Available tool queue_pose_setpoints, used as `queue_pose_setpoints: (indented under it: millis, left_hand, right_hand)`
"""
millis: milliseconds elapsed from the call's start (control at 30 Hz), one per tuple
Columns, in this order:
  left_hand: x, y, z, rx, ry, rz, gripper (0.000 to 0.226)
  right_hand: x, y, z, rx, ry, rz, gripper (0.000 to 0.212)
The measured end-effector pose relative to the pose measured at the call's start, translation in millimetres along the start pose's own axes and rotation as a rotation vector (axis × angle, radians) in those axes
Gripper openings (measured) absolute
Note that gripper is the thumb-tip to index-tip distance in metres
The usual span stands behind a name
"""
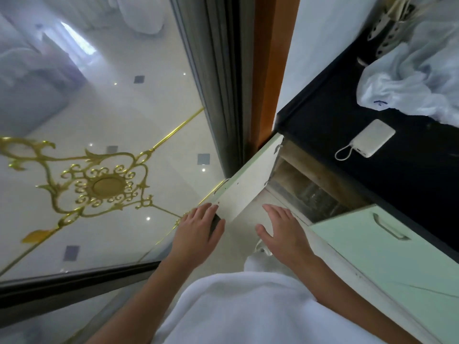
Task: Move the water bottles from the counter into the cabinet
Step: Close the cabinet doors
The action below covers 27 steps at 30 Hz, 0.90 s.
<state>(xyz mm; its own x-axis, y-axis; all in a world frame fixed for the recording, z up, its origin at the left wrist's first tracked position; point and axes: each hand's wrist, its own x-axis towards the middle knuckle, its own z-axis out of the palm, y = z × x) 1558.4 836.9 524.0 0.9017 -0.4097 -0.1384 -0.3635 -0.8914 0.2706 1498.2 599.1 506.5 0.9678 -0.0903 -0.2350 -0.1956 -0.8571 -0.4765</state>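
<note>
Two hands are out in front of the cabinet point(295, 170). The left hand point(198, 228) lies with its fingers nearly straight and close together on the lower corner of the cabinet's open door point(248, 181). A small dark thing point(215, 222) shows between its thumb and forefinger, and what it is cannot be told. The right hand point(283, 233) is spread flat, fingers straight and thumb out, holding nothing, its fingertips just before the cabinet's opening.

The white door swings out to the left of the opening. Inside the opening sit blurred translucent shapes point(314, 194), which may be the water bottles, but they are too smeared to tell. Right of the opening a pale green door point(372, 259) is closed, with a pale handle point(390, 227) on it.

Above the cabinet runs the black counter point(335, 108). On it, near the edge over the opening, lies a white power bank point(376, 137) with a looped white cable point(344, 152). Farther back on the counter a crumpled clear plastic bag point(409, 88) spreads.

Left of the cabinet stand an orange wooden post point(270, 58) and a dark sliding frame point(216, 83). Beyond them is a glossy pale floor point(149, 120) bearing a gold ornament point(104, 186). Below the hands a white garment point(248, 314) fills the lower part of the view.
</note>
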Motion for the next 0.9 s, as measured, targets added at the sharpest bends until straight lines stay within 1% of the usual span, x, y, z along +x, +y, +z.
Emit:
queue_pose_setpoints:
  millis: [133, 267, 333, 433, 567, 633, 700, 800, 900]
  left_hand:
    - [22, -24, -13, 0.021, -0.085, 0.035, 0.052]
    - [49, -36, -20, 0.015, -0.181, 0.048, 0.059]
    - [68, -41, -17, -0.007, -0.235, 0.053, 0.059]
    - [96, -49, -7, -0.029, -0.347, 0.071, 0.055]
    - [127, -62, 12, -0.054, -0.483, 0.074, 0.055]
    - [143, -68, 25, -0.109, -0.504, 0.031, 0.051]
    - [155, -72, 38, -0.168, -0.497, 0.004, 0.045]
    - [165, -74, 55, -0.203, -0.523, 0.057, 0.041]
    - [166, -77, 63, -0.292, -0.52, 0.079, 0.037]
  right_hand:
    - [50, -21, 2, 0.001, -0.035, -0.046, 0.059]
    - [75, -37, 7, 0.048, -0.048, 0.0, 0.059]
    - [84, -43, 11, 0.072, -0.056, 0.039, 0.059]
    - [91, -48, 19, 0.116, -0.06, 0.123, 0.06]
    - [91, -48, 39, 0.225, -0.048, 0.336, 0.059]
    - [92, -50, 55, 0.313, -0.009, 0.447, 0.058]
    - [96, -53, 73, 0.409, 0.036, 0.518, 0.055]
    - [107, -61, 97, 0.524, 0.097, 0.582, 0.053]
    - [114, -69, 117, 0.614, 0.155, 0.606, 0.054]
